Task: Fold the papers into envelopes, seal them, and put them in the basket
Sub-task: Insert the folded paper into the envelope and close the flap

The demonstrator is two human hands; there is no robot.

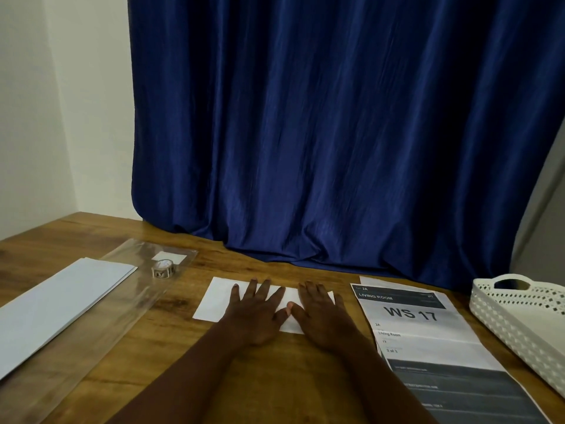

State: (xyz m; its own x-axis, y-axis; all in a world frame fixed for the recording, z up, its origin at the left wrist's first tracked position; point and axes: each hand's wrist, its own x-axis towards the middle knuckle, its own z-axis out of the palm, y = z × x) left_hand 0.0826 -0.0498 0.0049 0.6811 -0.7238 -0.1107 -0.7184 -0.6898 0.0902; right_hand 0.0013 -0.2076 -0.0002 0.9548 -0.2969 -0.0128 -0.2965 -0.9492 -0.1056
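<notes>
A: Quick one, where's the sheet? 
B: The folded paper (214,298) lies flat on the bench (91,231), dead centre, right under both hands. Long axis runs left to right across the person

A: Hands? 
B: Left hand (258,313) and right hand (321,316) both flat on it, fingers straight and spread, thumbs nearly meeting in the middle. No grip closed on anything, just pressing down. Left end of the paper sticks out bare past the left hand, so that hand is nearer the free edge

A: Basket? 
B: White basket (501,313) at the far right of the bench, well apart from the paper, printed sheet (428,328) lying between. Right hand is the nearer one for the drop, I'd judge

A: Seal stuff? 
B: Small sticker roll (163,268) on a clear plastic sleeve (128,304), up left, beside the stack of blank papers (61,304). Left hand is nearer that

A: Anything you can't see? 
B: The fold lines under the palms are hidden, so can't tell how far the folding has got. Basket is cut off at the right edge, inside not visible. Roll's print too small to read
</notes>
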